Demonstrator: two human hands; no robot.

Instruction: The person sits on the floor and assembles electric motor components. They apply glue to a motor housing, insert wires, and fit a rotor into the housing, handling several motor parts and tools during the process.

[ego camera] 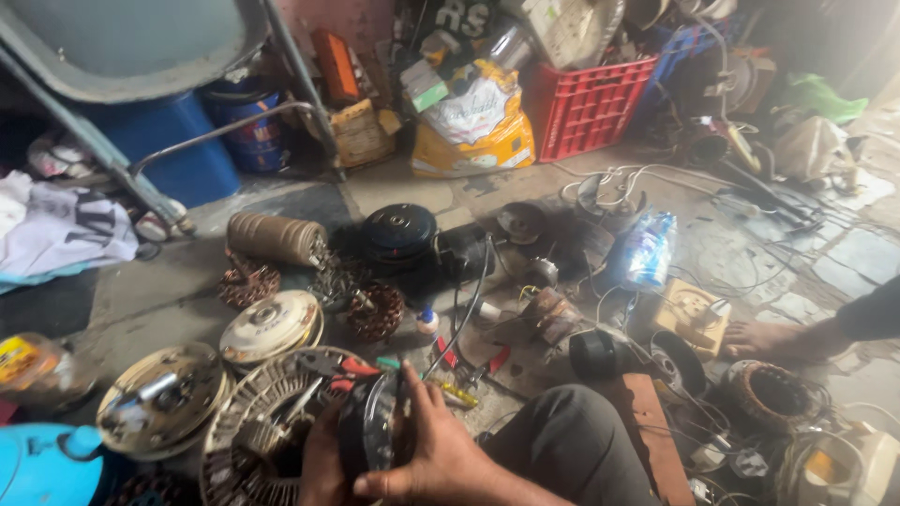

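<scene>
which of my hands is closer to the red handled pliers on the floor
Right. Your right hand grips the dark round motor part just below the red-handled pliers; your left hand holds its lower left side, farther away.

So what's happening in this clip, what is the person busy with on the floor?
A person sitting on a cluttered workshop floor holds a round black motor part with a shiny metal rim between both hands: the left hand grips its near side, the right hand wraps its other side. Round cream motor covers, copper-wound coils and red-handled pliers lie close by. A bare foot rests at right.
</scene>
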